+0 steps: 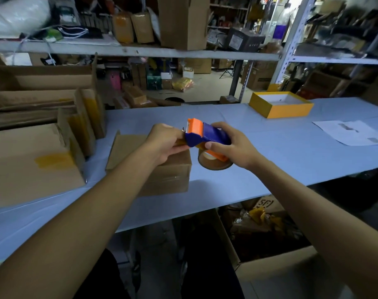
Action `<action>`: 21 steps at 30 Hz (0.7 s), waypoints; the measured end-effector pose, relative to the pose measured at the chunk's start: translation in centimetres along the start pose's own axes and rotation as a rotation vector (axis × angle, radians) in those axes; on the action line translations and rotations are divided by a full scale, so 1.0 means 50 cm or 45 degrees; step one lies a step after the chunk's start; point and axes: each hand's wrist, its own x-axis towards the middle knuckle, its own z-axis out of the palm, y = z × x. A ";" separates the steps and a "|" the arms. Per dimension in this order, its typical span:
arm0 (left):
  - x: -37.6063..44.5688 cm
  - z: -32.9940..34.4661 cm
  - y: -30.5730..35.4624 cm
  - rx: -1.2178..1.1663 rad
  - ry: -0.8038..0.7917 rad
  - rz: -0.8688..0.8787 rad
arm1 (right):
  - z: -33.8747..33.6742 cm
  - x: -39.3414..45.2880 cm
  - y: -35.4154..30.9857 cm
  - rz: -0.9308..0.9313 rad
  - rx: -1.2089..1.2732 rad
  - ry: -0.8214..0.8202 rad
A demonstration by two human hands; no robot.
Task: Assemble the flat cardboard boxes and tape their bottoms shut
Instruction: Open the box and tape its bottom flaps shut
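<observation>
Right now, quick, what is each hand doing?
Left hand: pinching the brown tape end at the tape dispenser, above the small cardboard box.
Right hand: gripping the tape dispenser.

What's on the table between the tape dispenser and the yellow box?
Nothing: in the head view, only bare blue table separates the tape dispenser from the yellow box.

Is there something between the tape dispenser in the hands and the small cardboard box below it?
Nothing visible does. The tape dispenser, gripped by the right hand with the left hand pinching at its front, is directly above the cardboard box; only air lies between them.
</observation>
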 end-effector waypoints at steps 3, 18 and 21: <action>-0.001 0.002 0.001 -0.009 0.025 0.000 | 0.008 0.000 -0.002 -0.077 -0.092 -0.033; 0.003 -0.017 0.017 0.379 0.157 -0.017 | 0.004 0.029 -0.026 -0.177 -0.302 -0.048; 0.005 -0.031 0.017 0.382 0.187 -0.028 | -0.005 0.045 -0.034 -0.166 -0.356 -0.134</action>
